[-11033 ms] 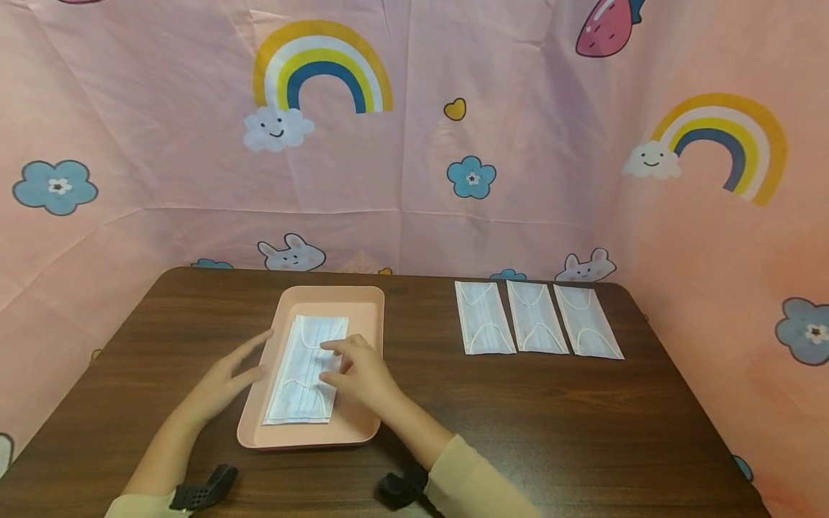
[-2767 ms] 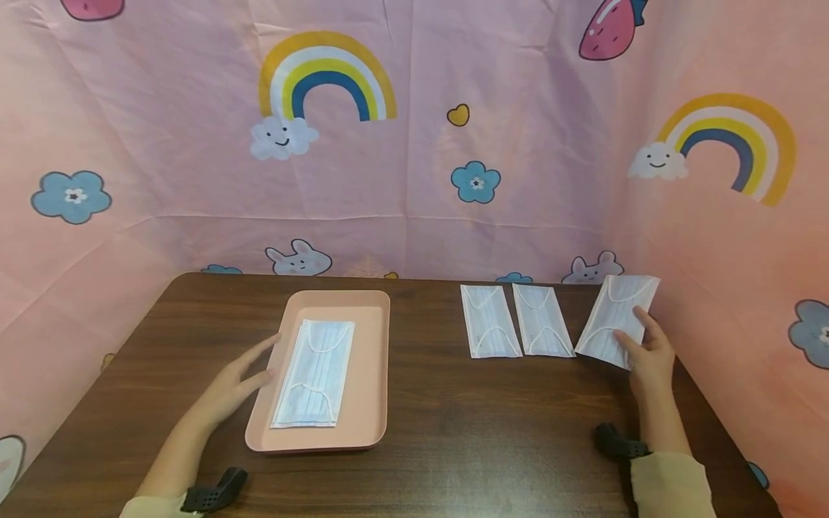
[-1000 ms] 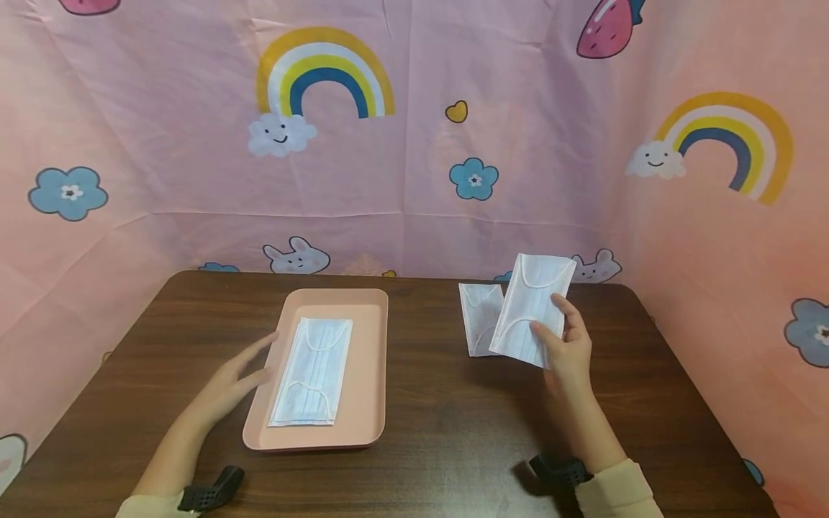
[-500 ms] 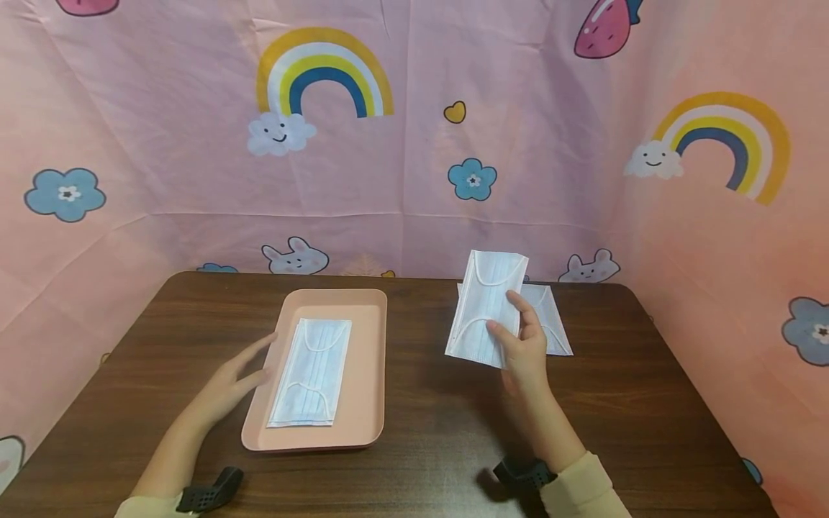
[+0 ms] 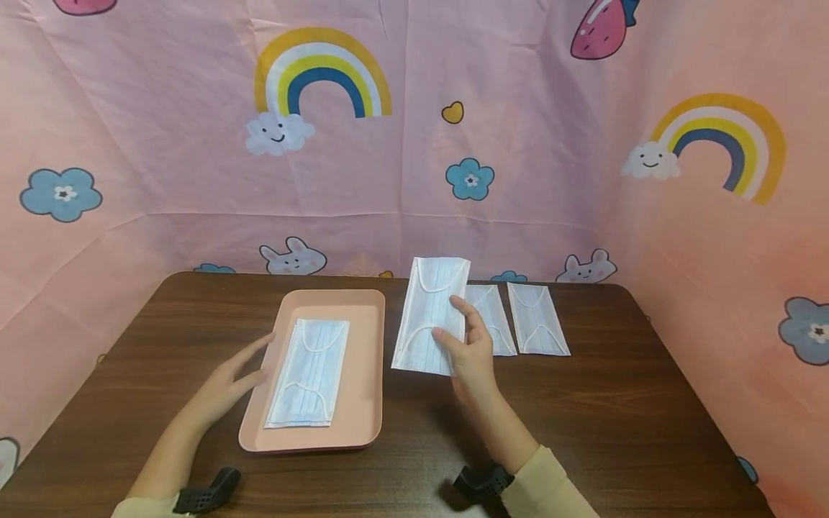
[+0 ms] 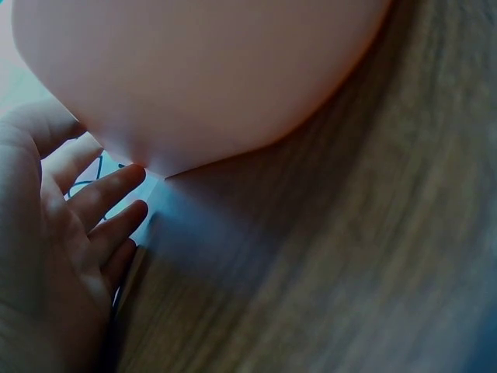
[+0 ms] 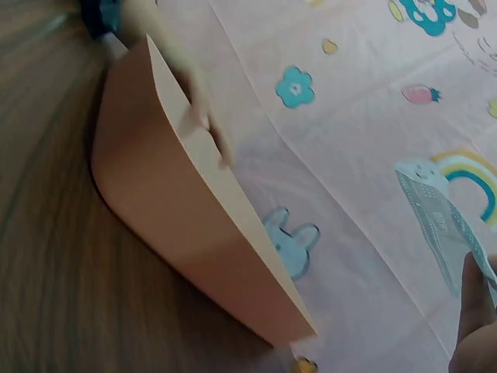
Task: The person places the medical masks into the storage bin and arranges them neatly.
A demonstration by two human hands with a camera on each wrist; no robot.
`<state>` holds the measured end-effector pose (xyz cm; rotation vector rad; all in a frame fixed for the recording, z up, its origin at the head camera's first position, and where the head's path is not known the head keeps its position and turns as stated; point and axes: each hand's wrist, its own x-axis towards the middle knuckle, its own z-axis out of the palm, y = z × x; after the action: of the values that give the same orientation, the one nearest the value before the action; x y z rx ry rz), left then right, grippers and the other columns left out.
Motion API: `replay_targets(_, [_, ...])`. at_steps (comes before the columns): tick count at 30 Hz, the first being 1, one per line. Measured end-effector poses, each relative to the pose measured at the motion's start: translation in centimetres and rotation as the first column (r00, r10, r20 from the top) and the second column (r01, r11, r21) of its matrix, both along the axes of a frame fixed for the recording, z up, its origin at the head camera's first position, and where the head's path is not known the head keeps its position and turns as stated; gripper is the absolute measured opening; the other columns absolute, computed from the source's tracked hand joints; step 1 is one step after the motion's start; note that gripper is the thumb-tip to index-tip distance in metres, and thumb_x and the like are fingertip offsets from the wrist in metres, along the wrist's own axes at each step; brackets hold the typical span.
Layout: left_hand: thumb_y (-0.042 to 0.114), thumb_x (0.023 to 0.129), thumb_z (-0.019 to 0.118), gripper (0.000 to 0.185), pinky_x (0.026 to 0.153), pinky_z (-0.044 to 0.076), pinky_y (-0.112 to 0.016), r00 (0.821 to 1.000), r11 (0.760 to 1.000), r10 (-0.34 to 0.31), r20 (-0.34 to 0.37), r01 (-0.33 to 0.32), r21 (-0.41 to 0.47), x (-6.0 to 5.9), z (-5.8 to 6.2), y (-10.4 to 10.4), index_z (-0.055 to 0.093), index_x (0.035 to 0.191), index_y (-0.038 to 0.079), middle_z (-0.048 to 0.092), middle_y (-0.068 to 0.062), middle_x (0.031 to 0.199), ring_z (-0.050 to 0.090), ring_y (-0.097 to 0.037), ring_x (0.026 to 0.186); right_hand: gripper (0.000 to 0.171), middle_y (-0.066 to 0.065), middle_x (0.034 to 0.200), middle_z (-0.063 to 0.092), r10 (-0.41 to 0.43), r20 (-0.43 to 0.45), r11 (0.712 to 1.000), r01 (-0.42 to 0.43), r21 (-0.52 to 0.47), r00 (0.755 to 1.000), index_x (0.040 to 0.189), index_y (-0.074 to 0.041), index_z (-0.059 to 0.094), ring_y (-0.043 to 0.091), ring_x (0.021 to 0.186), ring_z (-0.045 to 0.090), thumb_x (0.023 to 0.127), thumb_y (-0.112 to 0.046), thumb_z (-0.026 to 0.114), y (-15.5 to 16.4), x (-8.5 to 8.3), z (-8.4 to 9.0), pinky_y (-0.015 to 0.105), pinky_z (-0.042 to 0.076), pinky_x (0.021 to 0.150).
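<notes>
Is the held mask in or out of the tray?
Out: the right hand holds the mask above the table, right of the tray.

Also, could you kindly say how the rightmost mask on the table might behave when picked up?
The rightmost mask looks thin, so it is probably light. It may lift fairly flat: the held mask, pinched by the right hand, shows little sag.

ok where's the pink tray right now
In the head view, the pink tray sits on the table's left half, between the left hand at its left rim and the mask that the right hand holds.
</notes>
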<state>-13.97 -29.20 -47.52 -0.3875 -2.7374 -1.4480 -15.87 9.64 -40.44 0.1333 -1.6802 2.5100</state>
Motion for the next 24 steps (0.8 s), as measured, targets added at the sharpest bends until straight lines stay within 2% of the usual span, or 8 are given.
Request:
replay_targets(12, [0.021, 0.094, 0.06, 0.061, 0.098, 0.018, -0.073, 1.0, 1.0, -0.006, 0.015, 0.006, 0.003, -0.1, 0.3, 0.0, 0.035, 0.149, 0.013, 0.03, -0.024, 0.15, 0.02, -0.05, 0.135, 0.057, 0.014, 0.132, 0.047, 0.13, 0.056, 0.991, -0.128, -0.038, 0.99, 0.135, -0.007, 0.049, 0.028, 0.114, 0.053, 0.083, 0.013, 0.063, -4.9, 0.6, -0.7, 0.036, 0.052, 0.086])
replay_targets(19, [0.021, 0.094, 0.059, 0.06, 0.098, 0.017, -0.073, 1.0, 1.0, -0.003, 0.024, 0.002, 0.008, 0.0, 0.7, 0.1, 0.035, 0.149, 0.012, 0.031, -0.025, 0.149, 0.02, -0.051, 0.135, 0.056, 0.014, 0.133, 0.048, 0.166, 0.062, 0.983, -0.161, -0.083, 0.984, 0.133, -0.005, 0.05, 0.028, 0.116, 0.052, 0.081, 0.014, 0.063, -7.5, 1.1, -0.8, 0.036, 0.051, 0.088])
replay_targets(24, [0.021, 0.094, 0.059, 0.06, 0.097, 0.018, -0.074, 1.0, 1.0, -0.004, 0.016, 0.004, -0.002, 0.0, 0.9, 0.0, 0.035, 0.149, 0.013, 0.031, -0.024, 0.149, 0.021, -0.051, 0.134, 0.056, 0.009, 0.132, 0.052, 0.176, 0.112, 0.984, -0.172, -0.04, 0.978, 0.13, -0.012, 0.055, 0.027, 0.111, 0.057, 0.081, 0.012, 0.066, -9.2, 1.4, -1.0, 0.037, 0.053, 0.084])
